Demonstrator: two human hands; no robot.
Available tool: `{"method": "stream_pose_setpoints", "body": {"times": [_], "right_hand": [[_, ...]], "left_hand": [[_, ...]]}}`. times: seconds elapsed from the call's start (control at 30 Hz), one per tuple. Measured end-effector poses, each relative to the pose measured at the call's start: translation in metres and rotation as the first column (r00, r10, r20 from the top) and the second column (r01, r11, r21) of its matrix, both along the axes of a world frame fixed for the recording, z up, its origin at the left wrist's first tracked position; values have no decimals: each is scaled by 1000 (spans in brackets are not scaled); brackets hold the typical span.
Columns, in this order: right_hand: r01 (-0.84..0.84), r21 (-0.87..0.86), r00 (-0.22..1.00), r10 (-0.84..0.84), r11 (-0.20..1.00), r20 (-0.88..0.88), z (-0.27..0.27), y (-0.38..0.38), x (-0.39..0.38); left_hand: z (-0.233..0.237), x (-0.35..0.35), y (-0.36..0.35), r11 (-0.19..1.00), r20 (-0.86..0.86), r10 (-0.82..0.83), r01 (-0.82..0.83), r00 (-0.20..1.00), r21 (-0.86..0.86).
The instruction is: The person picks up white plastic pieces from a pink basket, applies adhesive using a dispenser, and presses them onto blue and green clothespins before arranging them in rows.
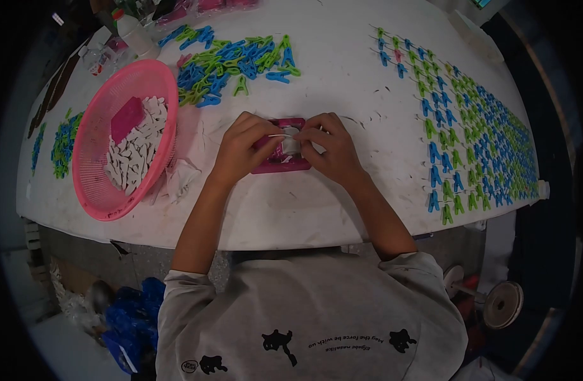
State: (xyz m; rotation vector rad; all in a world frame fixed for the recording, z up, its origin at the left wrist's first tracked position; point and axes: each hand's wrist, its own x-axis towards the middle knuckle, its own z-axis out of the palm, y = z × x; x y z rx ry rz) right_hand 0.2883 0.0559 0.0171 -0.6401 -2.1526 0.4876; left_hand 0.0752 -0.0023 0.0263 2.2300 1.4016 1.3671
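Observation:
My left hand (pixel 246 145) is closed, thumb and fingertips pinched on a thin white piece (pixel 280 135). Opposite it, my right hand (pixel 333 145) pinches at the other end of this piece, though its fingertips partly hide what they grip. Both hands are above a small magenta tray (pixel 280 167) on the white table. Inside the tray, between the hands, is a round whitish item (pixel 291 147) whose kind I cannot make out. The exact shape of the pinched piece is too small to tell.
At left, a pink basket (pixel 88 184) holds white pieces (pixel 136 155) and a magenta box (pixel 127 119). Blue and green clothespins (pixel 241 60) lie heaped behind. Rows of clothespins (pixel 482 133) cover the right side. A white bottle (pixel 136 37) stands at back left.

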Motion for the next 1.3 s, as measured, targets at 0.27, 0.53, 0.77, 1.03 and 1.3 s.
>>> {"method": "stream_pose_setpoints", "body": {"times": [0.27,0.53,0.77,1.03,1.3], "right_hand": [[17,17,1000,-17,1000,10,0,1,0],[32,23,999,-33,999,28,0,1,1],[40,20,999,-40,999,30,-1,1,1],[54,-3,998,-54,999,43,-1,2,2],[59,7,997,-59,998,54,-2,3,3]], "left_hand": [[-3,-1,0,1000,-14,2,-2,1000,-11],[-4,-2,1,1000,-43,8,-8,999,-3],[-4,-2,0,1000,-42,14,-15,999,-10],[-2,-2,0,1000,-23,15,-15,1000,-26],[-3,-1,0,999,-67,16,-19,998,-44]]}}
